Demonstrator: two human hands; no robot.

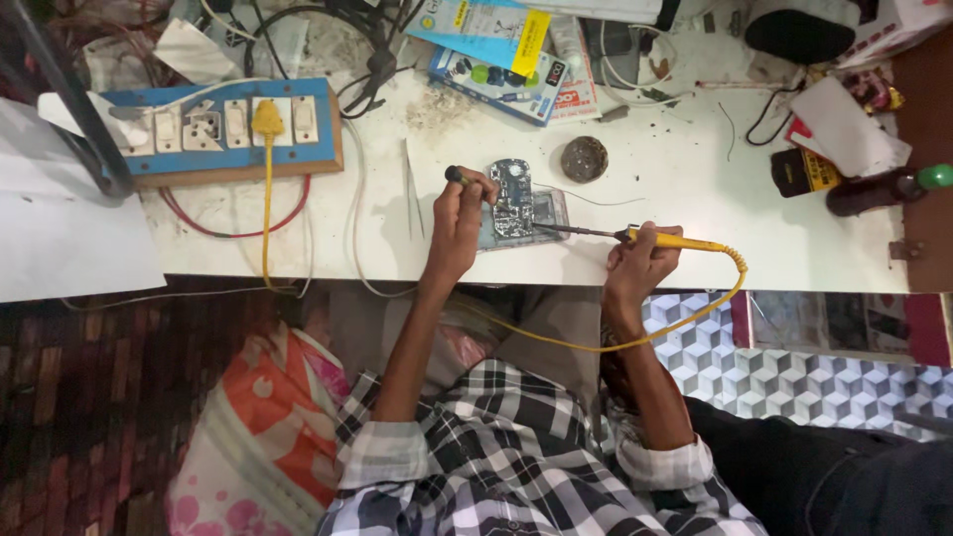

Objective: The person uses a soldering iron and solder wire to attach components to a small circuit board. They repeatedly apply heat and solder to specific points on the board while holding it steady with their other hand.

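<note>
Head view. Small green circuit board [514, 201] in a clear tray, on the white bench [695, 199] edge: light, rigid, fragile; hold by its rims. Left hand [459, 223] grips a dark slim tool [459, 178] at the board's left. Right hand [640, 263], right of the board, clasps a yellow-handled soldering iron [667, 239], tip touching the board.

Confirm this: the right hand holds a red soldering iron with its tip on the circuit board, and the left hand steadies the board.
Not quite. The soldering iron in the right hand is yellow, not red, as the head view shows. Its tip does reach the circuit board, and the left hand rests at the board's edge.
</note>
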